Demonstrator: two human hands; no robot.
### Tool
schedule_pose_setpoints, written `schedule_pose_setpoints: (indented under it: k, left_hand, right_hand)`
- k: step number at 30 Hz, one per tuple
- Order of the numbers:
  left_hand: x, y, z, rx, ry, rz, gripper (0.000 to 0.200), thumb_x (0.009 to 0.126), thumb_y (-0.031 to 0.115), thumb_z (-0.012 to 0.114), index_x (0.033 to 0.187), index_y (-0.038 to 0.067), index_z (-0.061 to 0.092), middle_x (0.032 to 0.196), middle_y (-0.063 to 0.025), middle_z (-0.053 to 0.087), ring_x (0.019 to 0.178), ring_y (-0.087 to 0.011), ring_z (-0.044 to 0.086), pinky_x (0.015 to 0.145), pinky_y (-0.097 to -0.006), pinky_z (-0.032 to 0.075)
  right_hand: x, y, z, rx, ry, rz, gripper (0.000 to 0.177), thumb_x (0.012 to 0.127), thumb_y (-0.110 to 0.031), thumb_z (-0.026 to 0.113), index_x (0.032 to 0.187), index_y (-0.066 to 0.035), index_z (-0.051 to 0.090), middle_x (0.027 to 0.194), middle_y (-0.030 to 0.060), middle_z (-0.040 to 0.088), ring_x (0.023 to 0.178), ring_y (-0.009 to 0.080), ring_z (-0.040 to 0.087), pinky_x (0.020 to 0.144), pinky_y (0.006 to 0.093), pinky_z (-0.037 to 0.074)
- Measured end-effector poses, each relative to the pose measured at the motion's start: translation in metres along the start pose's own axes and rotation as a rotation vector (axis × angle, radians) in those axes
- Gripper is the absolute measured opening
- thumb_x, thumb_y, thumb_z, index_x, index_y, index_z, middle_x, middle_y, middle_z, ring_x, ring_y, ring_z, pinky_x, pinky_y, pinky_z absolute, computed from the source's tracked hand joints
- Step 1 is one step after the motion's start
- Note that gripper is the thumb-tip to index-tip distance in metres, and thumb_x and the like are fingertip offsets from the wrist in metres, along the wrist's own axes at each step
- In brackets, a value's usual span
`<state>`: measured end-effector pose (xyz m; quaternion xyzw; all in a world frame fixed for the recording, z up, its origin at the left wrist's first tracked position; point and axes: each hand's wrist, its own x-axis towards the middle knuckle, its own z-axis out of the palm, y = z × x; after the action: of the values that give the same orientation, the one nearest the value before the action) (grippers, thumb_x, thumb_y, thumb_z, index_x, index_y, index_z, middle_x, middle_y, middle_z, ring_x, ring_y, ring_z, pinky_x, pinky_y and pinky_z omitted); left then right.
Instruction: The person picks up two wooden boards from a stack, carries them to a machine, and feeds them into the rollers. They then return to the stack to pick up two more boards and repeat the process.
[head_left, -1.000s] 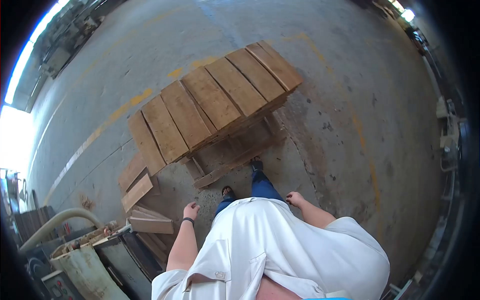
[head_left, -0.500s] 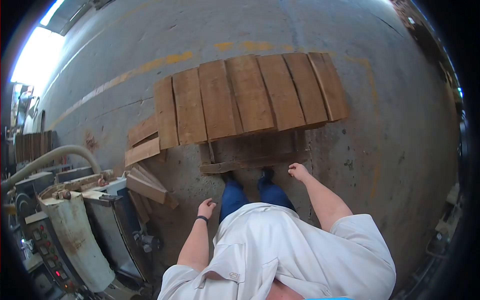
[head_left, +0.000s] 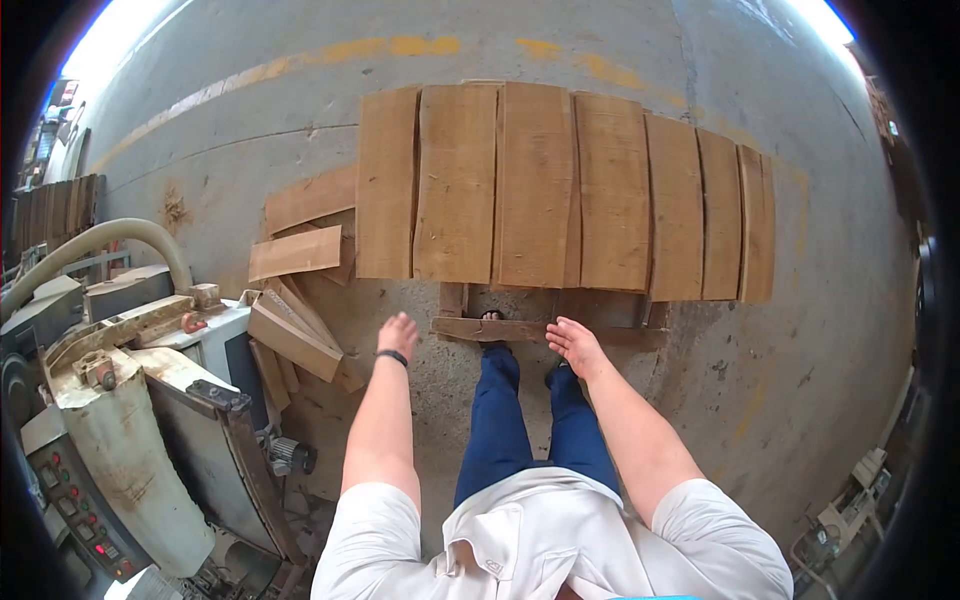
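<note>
A row of wide brown wooden boards lies side by side on a low wooden frame, just beyond the feet. My left hand, with a dark band at the wrist, is held in the air left of the frame, its fingers extended and nothing in it. Over the frame's near edge, below the boards, my right hand is raised with its fingers spread and holds nothing. Neither hand appears to touch the boards.
A machine with a button panel and a pale hose stands at the left. Loose wood pieces lie beside the boards. More equipment is at the lower right.
Both my hands have reached forward, and their fingers have opened out. The view has shifted, so the boards appear farther right. One foot now shows by the frame's near edge.
</note>
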<state>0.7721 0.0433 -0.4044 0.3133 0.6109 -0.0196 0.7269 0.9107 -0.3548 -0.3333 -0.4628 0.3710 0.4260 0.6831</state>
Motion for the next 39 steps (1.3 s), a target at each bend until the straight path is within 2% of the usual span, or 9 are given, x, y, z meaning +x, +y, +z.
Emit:
schedule_pose_setpoints:
  k: [4, 5, 9, 12, 24, 27, 30, 36, 39]
  left_hand:
    - [0.068, 0.047, 0.014, -0.219, -0.030, 0.009, 0.066, 0.093, 0.023, 0.064, 0.145, -0.001, 0.032, 0.156, -0.0163, 0.025, 0.143, -0.0373, 0.025, 0.114, -0.0580, 0.026]
    - [0.077, 0.057, 0.017, -0.248, -0.075, -0.007, 0.063, 0.092, 0.022, 0.064, 0.143, 0.000, 0.035, 0.154, -0.0154, 0.028, 0.142, -0.0358, 0.027, 0.114, -0.0571, 0.025]
    - [0.094, 0.074, 0.032, -0.391, -0.077, -0.046, 0.051, 0.092, 0.019, 0.065, 0.136, 0.003, 0.045, 0.147, -0.0134, 0.040, 0.137, -0.0321, 0.036, 0.115, -0.0533, 0.025]
    - [0.096, 0.070, 0.029, -0.342, -0.102, -0.006, 0.046, 0.096, 0.020, 0.059, 0.136, 0.003, 0.043, 0.139, -0.0142, 0.048, 0.134, -0.0337, 0.039, 0.114, -0.0546, 0.024]
    - [0.049, 0.086, 0.042, -0.350, -0.135, 0.154, 0.037, 0.085, 0.000, 0.071, 0.118, 0.005, 0.057, 0.109, -0.0102, 0.064, 0.103, -0.0269, 0.062, 0.091, -0.0466, 0.052]
    - [0.016, 0.097, 0.054, -0.323, -0.264, 0.222, 0.036, 0.084, 0.000, 0.071, 0.117, 0.005, 0.058, 0.108, -0.0091, 0.065, 0.099, -0.0244, 0.063, 0.090, -0.0438, 0.054]
    - [0.000, 0.099, 0.064, -0.352, -0.256, 0.225, 0.036, 0.084, 0.000, 0.071, 0.116, 0.006, 0.058, 0.107, -0.0074, 0.065, 0.097, -0.0223, 0.064, 0.087, -0.0424, 0.056]
    - [-0.031, 0.075, 0.092, -0.261, -0.103, 0.403, 0.048, 0.082, -0.002, 0.071, 0.125, 0.010, 0.053, 0.114, -0.0064, 0.063, 0.098, -0.0211, 0.064, 0.083, -0.0405, 0.057]
    - [-0.052, 0.065, 0.101, -0.148, -0.043, 0.454, 0.051, 0.081, -0.006, 0.070, 0.126, 0.008, 0.052, 0.118, -0.0066, 0.060, 0.101, -0.0212, 0.062, 0.080, -0.0367, 0.056]
  right_hand:
    - [0.054, 0.002, 0.039, 0.229, 0.053, 0.018, 0.052, 0.093, -0.023, 0.063, 0.137, -0.004, 0.043, 0.132, 0.0171, 0.055, 0.120, 0.0304, 0.055, 0.101, 0.0420, 0.046]
    - [0.065, 0.001, 0.046, 0.291, 0.023, 0.013, 0.067, 0.092, -0.024, 0.064, 0.145, -0.001, 0.030, 0.149, 0.0215, 0.036, 0.136, 0.0342, 0.039, 0.110, 0.0446, 0.038]
    - [0.098, -0.006, 0.067, 0.518, 0.106, 0.020, 0.085, 0.090, -0.022, 0.067, 0.151, 0.001, 0.012, 0.158, 0.0237, 0.010, 0.144, 0.0371, 0.021, 0.114, 0.0452, 0.033]
    - [0.091, -0.017, 0.087, 0.583, 0.295, 0.032, 0.085, 0.089, -0.022, 0.069, 0.149, 0.005, 0.015, 0.156, 0.0235, 0.019, 0.143, 0.0367, 0.025, 0.114, 0.0434, 0.033]
    - [0.094, -0.028, 0.103, 0.627, 0.514, -0.011, 0.079, 0.084, -0.024, 0.074, 0.144, 0.001, 0.028, 0.143, 0.0232, 0.037, 0.131, 0.0313, 0.041, 0.105, 0.0385, 0.041]
    - [0.104, -0.030, 0.081, 0.025, 0.557, -0.277, 0.095, 0.078, -0.030, 0.080, 0.148, -0.002, 0.022, 0.145, 0.0249, 0.035, 0.133, 0.0338, 0.039, 0.107, 0.0442, 0.038]
    - [0.086, -0.053, 0.113, -1.044, 0.929, -0.468, 0.110, 0.071, -0.042, 0.084, 0.150, -0.003, 0.019, 0.149, 0.0250, 0.030, 0.137, 0.0388, 0.035, 0.111, 0.0467, 0.033]
    - [0.090, -0.067, 0.174, -1.473, 0.854, -0.150, 0.134, 0.062, -0.063, 0.081, 0.155, -0.010, 0.000, 0.159, 0.0250, 0.007, 0.145, 0.0427, 0.016, 0.116, 0.0538, 0.021]
    - [0.091, -0.059, 0.172, -1.493, 0.874, -0.209, 0.133, 0.061, -0.061, 0.082, 0.155, -0.010, 0.003, 0.159, 0.0246, 0.008, 0.144, 0.0440, 0.018, 0.116, 0.0551, 0.022]
